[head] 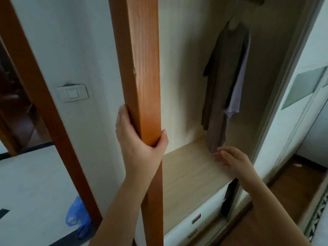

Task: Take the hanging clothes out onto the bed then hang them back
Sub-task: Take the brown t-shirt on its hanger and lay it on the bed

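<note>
Retrieval looked barely begun: left hand (142,139) clasped the wardrobe door edge (142,68), right hand (230,158) reached open-palmed, empty, just below the hanging clothes (225,77), whose hanger needed lifting next.

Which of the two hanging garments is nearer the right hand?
The long brown garment: its hem hangs just above the right hand. The pale lilac garment behind it ends higher up.

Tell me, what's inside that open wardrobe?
Two garments hang in the wardrobe: a long brown one and a lilac one partly hidden behind it. Below is a bare wooden shelf. The rail and hangers are out of sight.
</note>
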`<action>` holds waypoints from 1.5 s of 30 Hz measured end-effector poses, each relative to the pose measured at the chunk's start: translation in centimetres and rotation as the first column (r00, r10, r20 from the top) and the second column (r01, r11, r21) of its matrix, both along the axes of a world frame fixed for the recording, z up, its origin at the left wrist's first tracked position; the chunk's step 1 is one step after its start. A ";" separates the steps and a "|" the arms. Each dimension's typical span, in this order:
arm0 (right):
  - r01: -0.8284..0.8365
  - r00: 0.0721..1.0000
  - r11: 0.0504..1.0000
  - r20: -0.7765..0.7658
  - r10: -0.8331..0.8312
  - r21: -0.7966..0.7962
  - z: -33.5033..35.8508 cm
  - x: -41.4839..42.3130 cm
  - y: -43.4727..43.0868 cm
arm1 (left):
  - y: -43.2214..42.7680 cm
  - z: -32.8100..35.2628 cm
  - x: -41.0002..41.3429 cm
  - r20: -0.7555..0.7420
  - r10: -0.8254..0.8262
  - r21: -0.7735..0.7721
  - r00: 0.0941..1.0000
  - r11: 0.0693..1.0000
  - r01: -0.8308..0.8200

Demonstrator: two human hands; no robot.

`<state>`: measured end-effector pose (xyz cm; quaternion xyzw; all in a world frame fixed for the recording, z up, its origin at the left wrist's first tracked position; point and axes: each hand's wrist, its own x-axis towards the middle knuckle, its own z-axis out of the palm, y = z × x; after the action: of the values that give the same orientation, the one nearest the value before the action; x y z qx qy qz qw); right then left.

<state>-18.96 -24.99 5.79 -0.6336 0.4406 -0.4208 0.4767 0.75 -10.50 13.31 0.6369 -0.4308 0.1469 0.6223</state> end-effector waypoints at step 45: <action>0.052 0.960 0.868 -0.214 -0.179 -0.494 30.3 1.3 -41.2 | -35.7 7.8 0.3 -0.114 -0.255 -0.146 0.960 0.960 0.238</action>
<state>-17.71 -66.16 36.10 -0.7532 0.4160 -0.4612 0.2166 1.09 -46.18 21.14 0.5443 -0.4544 0.0537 0.7032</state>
